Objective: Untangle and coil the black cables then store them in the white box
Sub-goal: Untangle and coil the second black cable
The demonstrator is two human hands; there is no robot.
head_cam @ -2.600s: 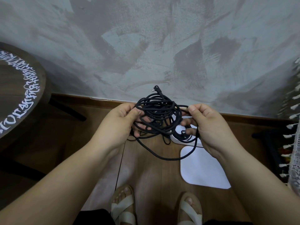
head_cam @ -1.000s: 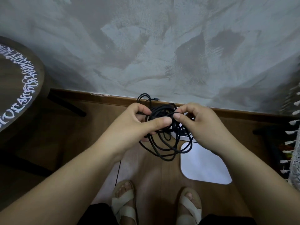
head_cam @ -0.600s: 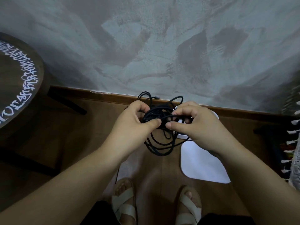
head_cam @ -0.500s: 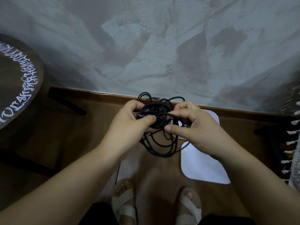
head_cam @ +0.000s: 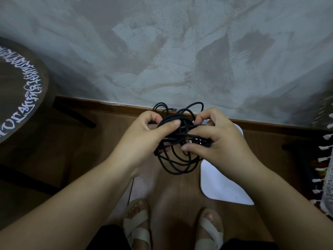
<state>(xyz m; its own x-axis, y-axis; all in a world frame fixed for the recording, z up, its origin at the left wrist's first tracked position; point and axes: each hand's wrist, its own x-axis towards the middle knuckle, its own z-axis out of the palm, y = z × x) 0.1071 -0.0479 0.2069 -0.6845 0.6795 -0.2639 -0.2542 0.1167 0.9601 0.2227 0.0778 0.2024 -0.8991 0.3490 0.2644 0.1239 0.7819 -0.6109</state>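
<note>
Nearest the camera, two feet in pale sandals stand on the wood floor, below both sets of fingers. Bare forearms reach forward from the lower corners and meet above the feet.

The left hand grips the cables: its thumb lies flat across the top of the black bundle, and the other fingers curl round the back of it. The right hand faces it, just beside it, with the bundle between the two. Its thumb presses in on the strands from below, and its forefinger hooks over them from above, bent sharply. The other right fingers curl round strands on the far side. Both hands are closed on the tangle, which is held in the air, clear of the floor.

Several slack loops hang under the fingertips. Two smaller loops stick up beyond the knuckles.

Under the right wrist, a flat white panel lies on the floor. Beyond the right knuckles a corner of the box shows, mostly hidden by the hand.

Well left of the left fingers is a dark round table with white lettering along its rim. Far right of the right fingers hangs a fringed cloth.

Past the fingertips, a brown baseboard runs below a mottled grey wall.
</note>
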